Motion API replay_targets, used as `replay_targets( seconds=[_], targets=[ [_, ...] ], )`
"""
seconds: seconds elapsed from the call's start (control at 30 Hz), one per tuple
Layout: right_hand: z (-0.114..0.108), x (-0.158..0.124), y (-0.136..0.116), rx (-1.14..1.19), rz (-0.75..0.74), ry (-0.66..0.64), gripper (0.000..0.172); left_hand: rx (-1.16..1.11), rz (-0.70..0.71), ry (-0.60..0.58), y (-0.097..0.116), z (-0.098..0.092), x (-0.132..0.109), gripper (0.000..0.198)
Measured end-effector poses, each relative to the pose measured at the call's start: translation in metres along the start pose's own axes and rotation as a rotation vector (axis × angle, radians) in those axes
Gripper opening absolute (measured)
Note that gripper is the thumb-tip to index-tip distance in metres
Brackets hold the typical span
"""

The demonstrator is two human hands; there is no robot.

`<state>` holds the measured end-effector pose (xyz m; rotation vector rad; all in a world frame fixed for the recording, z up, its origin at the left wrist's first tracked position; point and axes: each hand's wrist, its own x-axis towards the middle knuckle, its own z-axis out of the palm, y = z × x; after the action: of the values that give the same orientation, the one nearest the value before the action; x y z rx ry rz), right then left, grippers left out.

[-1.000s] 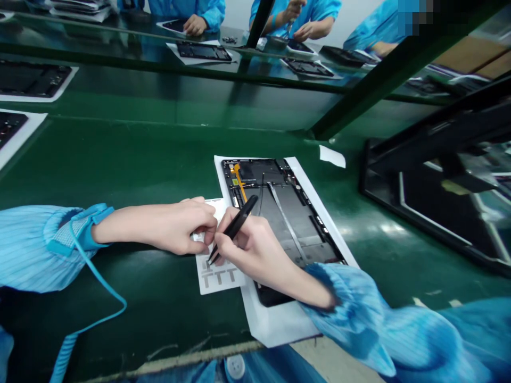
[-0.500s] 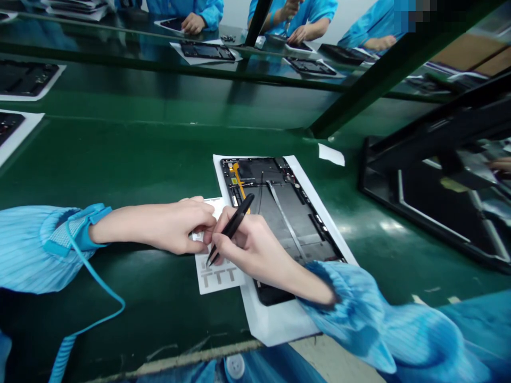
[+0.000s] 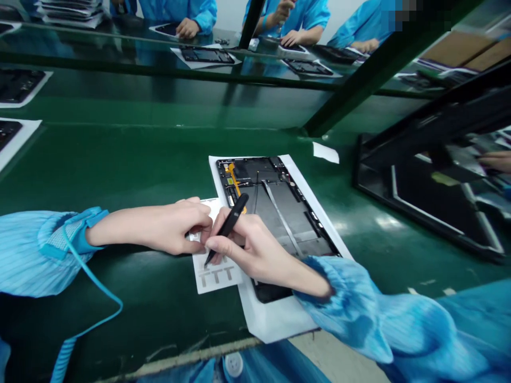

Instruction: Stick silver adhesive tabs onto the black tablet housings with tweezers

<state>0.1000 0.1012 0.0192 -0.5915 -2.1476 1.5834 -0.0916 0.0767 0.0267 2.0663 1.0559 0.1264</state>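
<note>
Black tweezers (image 3: 231, 219) are held in my right hand (image 3: 255, 246), tips down on a white sheet (image 3: 217, 277) with grey T-shaped pieces. My left hand (image 3: 179, 226) rests at the sheet's upper left part, fingers curled and pressed together at its edge; whether they pinch anything more is hidden. The sheet overlaps the left edge of white paper (image 3: 271, 322) that lies under an open black tablet-like device (image 3: 275, 207). An orange flex strip (image 3: 235, 183) and a long grey strip (image 3: 282, 215) run across the device. My right forearm crosses its lower part.
A small white paper piece (image 3: 326, 152) lies beyond the device. At right stands a black frame (image 3: 423, 213). More devices on paper lie at the left edge and on the far bench (image 3: 207, 55), where people in blue work. A blue coiled cord (image 3: 64, 356) hangs from my left wrist.
The whole view has shifted slightly. The tweezers stand a little more upright, their tips now closed together on the sheet. My left hand has hardly moved.
</note>
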Motion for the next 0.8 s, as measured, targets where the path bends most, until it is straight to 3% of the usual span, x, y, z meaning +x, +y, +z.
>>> replay_targets(
  seconds=[0.1,0.17,0.27,0.33,0.5,0.67,0.8],
  targets=[
    [-0.01,-0.009,-0.016,0.146,-0.017,0.096,0.021,0.036,-0.005,-0.012,-0.003,-0.001,-0.001,0.007],
    [-0.018,-0.023,-0.025,0.191,-0.028,0.256,0.025,0.07,0.013,-0.008,-0.002,0.001,-0.002,0.008],
    [-0.024,-0.057,-0.026,0.09,-0.035,0.557,0.024,0.127,0.109,0.148,0.011,0.014,-0.005,0.014],
    [-0.018,-0.081,-0.016,0.07,-0.008,0.704,0.021,0.156,0.238,0.235,0.026,0.028,-0.007,0.016],
    [0.015,-0.118,0.009,0.036,0.065,1.011,0.018,0.299,0.534,0.265,0.047,0.059,-0.001,0.02],
    [0.036,-0.114,0.008,-0.017,0.128,1.104,0.018,0.363,0.609,0.322,0.04,0.066,0.008,0.02],
    [0.043,-0.109,0.009,-0.021,0.087,1.12,0.019,0.389,0.629,0.316,0.038,0.066,0.007,0.02]
  ],
)
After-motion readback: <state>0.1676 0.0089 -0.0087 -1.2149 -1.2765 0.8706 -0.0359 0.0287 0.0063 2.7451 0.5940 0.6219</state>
